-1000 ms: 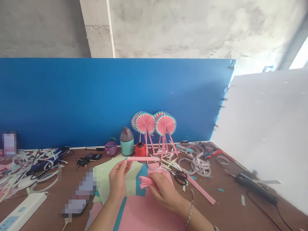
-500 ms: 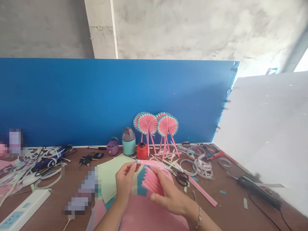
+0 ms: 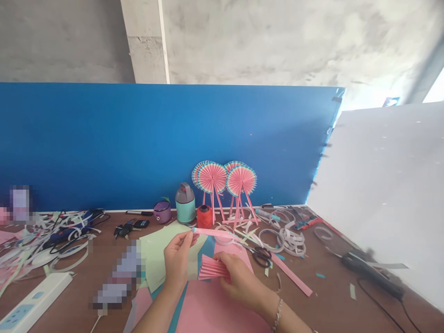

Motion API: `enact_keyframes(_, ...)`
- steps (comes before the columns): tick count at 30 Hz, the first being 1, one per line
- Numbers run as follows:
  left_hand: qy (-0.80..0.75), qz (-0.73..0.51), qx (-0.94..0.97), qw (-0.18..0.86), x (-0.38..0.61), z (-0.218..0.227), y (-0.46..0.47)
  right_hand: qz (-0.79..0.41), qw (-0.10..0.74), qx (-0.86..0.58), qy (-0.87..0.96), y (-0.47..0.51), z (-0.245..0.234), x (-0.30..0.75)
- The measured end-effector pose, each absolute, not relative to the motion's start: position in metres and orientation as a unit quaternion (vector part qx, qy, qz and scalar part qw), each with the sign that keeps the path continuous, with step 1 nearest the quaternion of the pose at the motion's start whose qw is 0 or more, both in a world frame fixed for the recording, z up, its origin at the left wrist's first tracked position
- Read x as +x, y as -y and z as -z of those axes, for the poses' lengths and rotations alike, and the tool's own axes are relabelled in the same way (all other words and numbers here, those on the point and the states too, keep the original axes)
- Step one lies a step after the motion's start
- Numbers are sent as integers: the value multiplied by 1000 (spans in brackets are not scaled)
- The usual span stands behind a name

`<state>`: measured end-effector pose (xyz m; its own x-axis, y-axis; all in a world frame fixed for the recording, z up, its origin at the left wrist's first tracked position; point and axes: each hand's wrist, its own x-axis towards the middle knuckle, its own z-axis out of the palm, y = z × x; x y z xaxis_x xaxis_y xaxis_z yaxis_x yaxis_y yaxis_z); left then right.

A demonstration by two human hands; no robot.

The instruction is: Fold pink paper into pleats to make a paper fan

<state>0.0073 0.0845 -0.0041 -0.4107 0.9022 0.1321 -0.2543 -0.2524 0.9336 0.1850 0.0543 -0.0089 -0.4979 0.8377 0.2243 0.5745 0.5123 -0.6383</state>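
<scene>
Between thumb and fingers my left hand (image 3: 177, 256) pinches the blue-tipped end of a narrow pink paper strip (image 3: 217, 234), which stretches out to the right. My right hand (image 3: 237, 275) is closed around a bundle of accordion-folded pink paper (image 3: 212, 268), its pleats pressed together and facing left. Under both hands lie sheets of pink paper (image 3: 211, 307), with light green paper (image 3: 157, 252) to the left and blue paper showing between. Behind the hands stand pink pleated paper fans (image 3: 212, 178) with blue-edged rims on pink strip legs.
A red thread spool (image 3: 204, 216), a teal flask (image 3: 186, 208) and a purple pot (image 3: 162, 212) stand at the back. Black-handled scissors (image 3: 262, 256) and curled white strips (image 3: 293, 240) lie to the right. A power strip (image 3: 33, 303) is at front left, a glue gun (image 3: 373, 275) far right.
My right hand has moved slightly down and left, and the folded paper in it is pressed tighter and turned more level. The left hand has shifted slightly left with the strip.
</scene>
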Motion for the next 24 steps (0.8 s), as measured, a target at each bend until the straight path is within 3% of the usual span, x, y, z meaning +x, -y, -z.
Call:
enact_keyframes(12,-458,-705,359,404,7,3,-84,-323,347,-390,790,-60,0,188)
enact_keyframes(24,-459,-702,361,408,6,5,-84,-329,325,-403,790,-49,-23,190)
